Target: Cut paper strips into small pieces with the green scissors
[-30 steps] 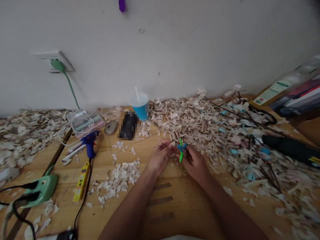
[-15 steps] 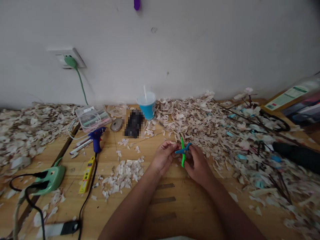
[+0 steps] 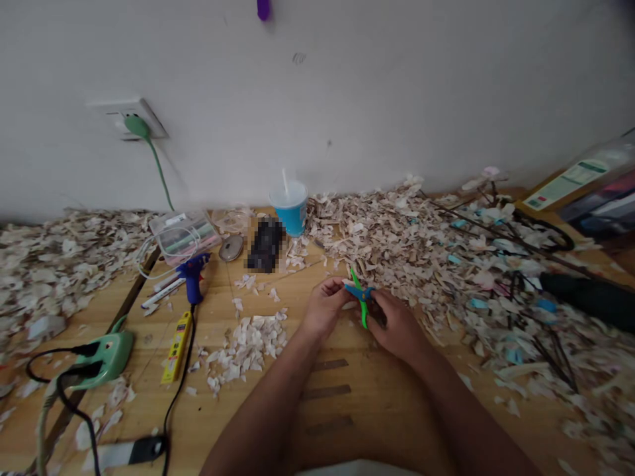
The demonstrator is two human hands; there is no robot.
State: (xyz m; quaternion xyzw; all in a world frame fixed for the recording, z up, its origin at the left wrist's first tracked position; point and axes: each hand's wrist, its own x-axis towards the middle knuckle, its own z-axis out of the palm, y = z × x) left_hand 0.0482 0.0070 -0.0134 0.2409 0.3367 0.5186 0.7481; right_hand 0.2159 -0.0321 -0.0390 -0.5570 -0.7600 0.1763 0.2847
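Note:
Over the wooden table [image 3: 342,396] my right hand [image 3: 397,325] grips small scissors with green and blue handles [image 3: 360,294], their tips pointing up and left. My left hand [image 3: 323,307] is pinched on a small pale piece right at the scissor blades, fingertips touching it. A small heap of cut pale petal-like pieces [image 3: 248,340] lies just left of my left hand. A much larger spread of the same pale scraps [image 3: 411,231] lies behind and to the right of my hands.
A blue glue gun [image 3: 192,274], a yellow utility knife [image 3: 176,337], a green device with black cables [image 3: 102,357], a clear box [image 3: 184,235], and a blue cup with a straw [image 3: 290,206] stand at left and back. Dark twigs [image 3: 501,231] and boxes lie at right.
The scissors have tilted in my right hand, blades swinging from upright toward the left, against the piece in my left hand. The view shifted slightly.

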